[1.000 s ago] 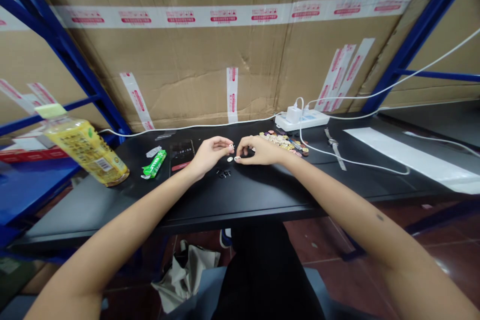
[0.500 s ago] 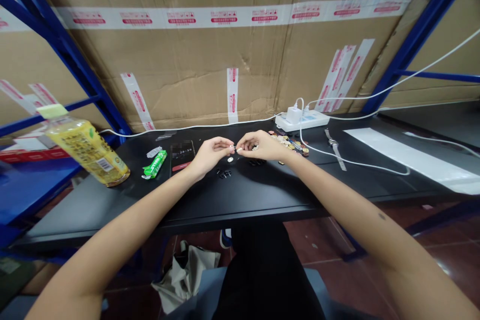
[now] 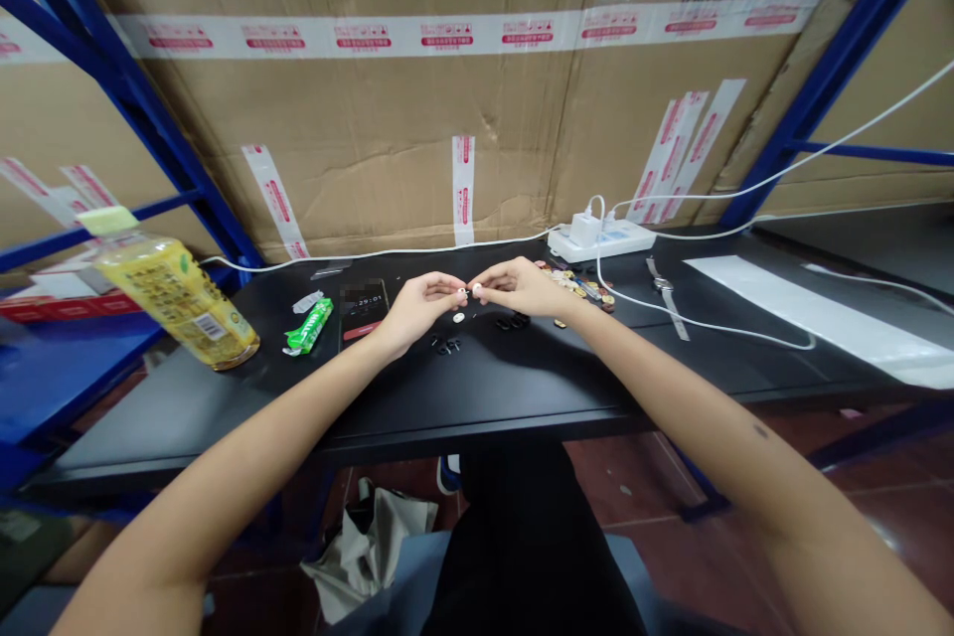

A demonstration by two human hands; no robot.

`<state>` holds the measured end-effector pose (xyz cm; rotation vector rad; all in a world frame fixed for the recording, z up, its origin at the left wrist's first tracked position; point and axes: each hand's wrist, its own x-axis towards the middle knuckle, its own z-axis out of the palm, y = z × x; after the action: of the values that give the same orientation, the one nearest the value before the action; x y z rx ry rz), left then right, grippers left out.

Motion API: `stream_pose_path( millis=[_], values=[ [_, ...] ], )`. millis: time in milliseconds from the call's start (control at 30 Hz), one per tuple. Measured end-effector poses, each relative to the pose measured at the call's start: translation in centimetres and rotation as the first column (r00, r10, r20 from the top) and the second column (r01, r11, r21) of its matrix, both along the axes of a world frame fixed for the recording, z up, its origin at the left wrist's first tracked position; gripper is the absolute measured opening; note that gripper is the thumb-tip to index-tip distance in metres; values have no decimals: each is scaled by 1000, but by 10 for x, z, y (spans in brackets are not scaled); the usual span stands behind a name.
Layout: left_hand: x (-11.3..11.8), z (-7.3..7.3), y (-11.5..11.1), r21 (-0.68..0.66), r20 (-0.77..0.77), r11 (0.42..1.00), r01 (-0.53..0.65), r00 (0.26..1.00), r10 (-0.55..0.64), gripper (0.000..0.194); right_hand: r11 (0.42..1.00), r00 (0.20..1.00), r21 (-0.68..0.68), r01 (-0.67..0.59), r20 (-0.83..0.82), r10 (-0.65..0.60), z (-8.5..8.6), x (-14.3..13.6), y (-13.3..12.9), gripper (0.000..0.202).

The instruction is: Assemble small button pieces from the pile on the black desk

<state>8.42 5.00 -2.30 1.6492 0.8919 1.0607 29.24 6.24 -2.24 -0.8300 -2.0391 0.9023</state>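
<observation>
Thumb and fingers pinched narrow, the left hand grips a small white piece just above the black desk, in the view I have from the head camera. Facing it, the right hand holds a second white piece in an equally narrow pinch, and the two fingertip grips nearly meet; at this scale I cannot tell whether the pieces touch.

Directly below the fingertips, a flat white disc lies on the desk. I see a cluster of small black parts nearer the desk's front edge, and more dark pieces in the shadow under the right hand. Behind the right wrist spreads a pile of small round pieces, mostly pale and brown, partly hidden from me by the hand.

To the left of the left hand rest a phone with lit digits, a green packet and a tilted-looking bottle of yellow liquid. On the far right side I make out a wristwatch and a long white sheet. A white power strip with a plugged-in adapter sits at the back, against taped cardboard.
</observation>
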Motion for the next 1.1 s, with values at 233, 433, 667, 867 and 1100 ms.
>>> stream_pose_path(
  millis=[233, 433, 667, 867, 1100],
  values=[
    [0, 0, 0, -1, -3, 1000, -13, 1000, 13, 29, 1000, 997, 0, -15, -71, 15, 0, 0, 0, 32],
    [0, 0, 0, -12, -2, 1000, -1, 1000, 1, 29, 998, 998, -16, -56, -42, 55, 2, -1, -3, 35],
    [0, 1, -1, 8, -14, 1000, -9, 1000, 10, 32, 997, 997, -59, -58, -58, 54, 2, -1, -4, 41],
    [-1, 1, -1, 33, -9, 999, 18, 1000, -17, 31, 998, 997, -48, -48, -66, 45, 3, 0, -3, 38],
    [-2, 1, 0, 13, 33, 1000, 17, 999, -18, 35, 995, 993, -101, -26, -116, 14, 7, -1, -7, 38]
  ],
)
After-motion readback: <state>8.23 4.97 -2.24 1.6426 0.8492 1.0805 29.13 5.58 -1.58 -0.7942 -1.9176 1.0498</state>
